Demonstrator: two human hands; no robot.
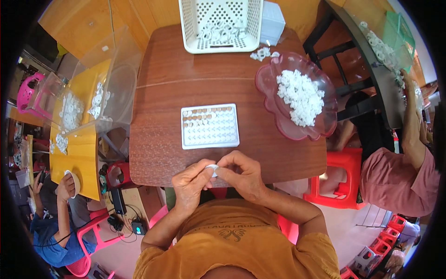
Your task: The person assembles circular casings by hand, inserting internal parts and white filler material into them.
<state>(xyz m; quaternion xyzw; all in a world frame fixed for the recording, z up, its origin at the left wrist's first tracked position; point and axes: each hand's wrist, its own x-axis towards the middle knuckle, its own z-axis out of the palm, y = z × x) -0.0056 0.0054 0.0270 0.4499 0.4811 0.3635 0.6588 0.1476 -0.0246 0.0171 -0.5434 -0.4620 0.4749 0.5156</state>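
Observation:
In front of my chest, at the table's near edge, my left hand [191, 185] and my right hand [243, 176] meet with fingertips pinched together. Between them is a small white rounded plastic piece [213, 170], partly covered by the fingers. Just beyond my hands lies a white rectangular tray [211, 147] with rows of small round places. Brown and white bits show in its far rows; the nearer rows look white throughout. To the right, a pink translucent scalloped bowl [268, 103] holds a heap of small white plastic parts [301, 97].
At the table's [158, 93] far side stands a white perforated basket [187, 28] with white parts inside, beside a white box [272, 23]. Loose parts [261, 54] lie near it. Other people sit left and right. A red stool [346, 174] stands by the right edge.

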